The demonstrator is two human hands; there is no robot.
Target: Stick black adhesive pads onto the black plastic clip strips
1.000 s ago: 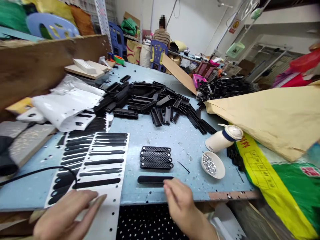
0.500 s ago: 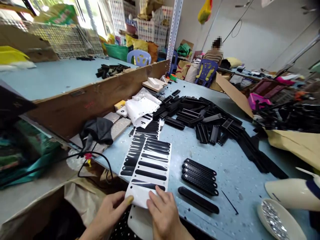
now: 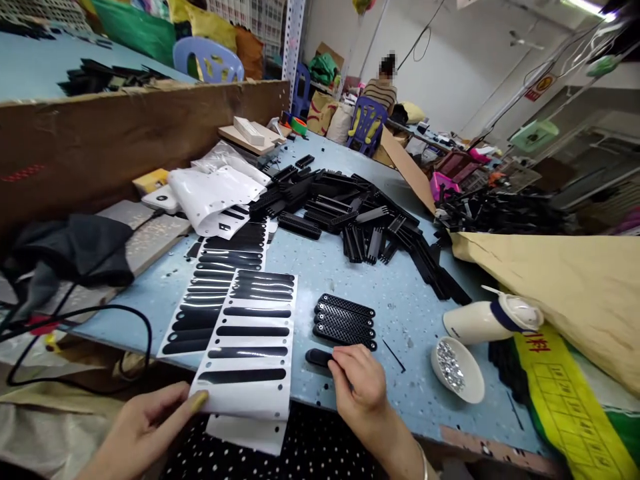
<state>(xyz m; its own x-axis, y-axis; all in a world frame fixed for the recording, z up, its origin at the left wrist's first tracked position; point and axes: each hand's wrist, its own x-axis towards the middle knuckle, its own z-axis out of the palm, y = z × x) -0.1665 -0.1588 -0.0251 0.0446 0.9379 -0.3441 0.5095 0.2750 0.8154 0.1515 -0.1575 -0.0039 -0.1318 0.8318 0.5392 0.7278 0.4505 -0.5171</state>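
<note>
Between thumb and fingers, my left hand [image 3: 157, 417] pinches the near left corner of a white backing sheet [image 3: 245, 400] that carries several long black stickers [image 3: 253, 331]. My right hand [image 3: 361, 381] closes over the right part of a single black handle-shaped piece [image 3: 319, 358] lying on the table; its left end sticks out past the fingers. Just beyond it, several black textured pieces [image 3: 345, 320] lie side by side in a neat row. A second sticker sheet [image 3: 187, 327] lies partly beneath the first.
A heap of black comb-like pieces [image 3: 330, 207] covers the middle of the blue table. On the right are a white bowl of small silvery parts [image 3: 470, 383], a cream bottle [image 3: 465, 323] and a thin black rod [image 3: 394, 355]. A person [image 3: 383, 90] sits at the back.
My right hand has left the sticker sheet and moved right onto the single black piece. My left hand still holds the sheet's corner. The view has turned to the right.
</note>
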